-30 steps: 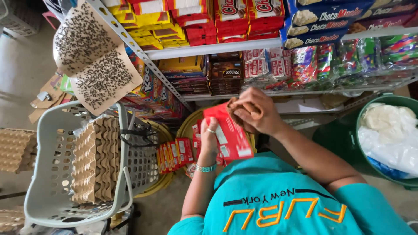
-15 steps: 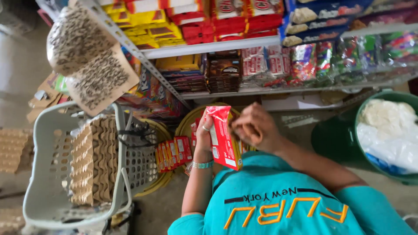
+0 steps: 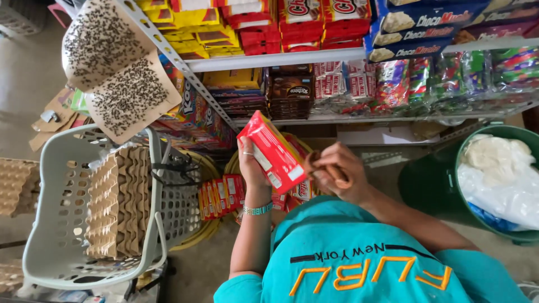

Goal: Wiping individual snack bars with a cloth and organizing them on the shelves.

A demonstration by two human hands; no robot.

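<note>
The left hand point(image 3: 251, 164) grips a flat red box point(image 3: 273, 152) by its long edge, fingers wrapped behind it and thumb on the printed face, the box tilted up in front of the lower shelf; the right hand point(image 3: 336, 173) is curled just beside the box's lower corner, fingertips bunched on what looks like a brown flap or strip, though I cannot tell exactly what it pinches. To handle the box well, I judge the left grip should stay firm along the edge while the right works only at that corner, so the carton does not crumple.

Below the hands, a row of small red packets point(image 3: 220, 194) stands on edge in a yellow basin point(image 3: 209, 168); to the left a grey plastic basket point(image 3: 62, 224) holds stacked cardboard egg trays point(image 3: 115, 205); above it hangs speckled brown paper point(image 3: 115, 73). The metal shelves point(image 3: 281, 57) carry yellow and red cartons on top, blue biscuit packs at the right, dark brown boxes and shiny green-and-pink wrappers beneath; a green bucket point(image 3: 424, 185) of white bags sits at far right.
</note>
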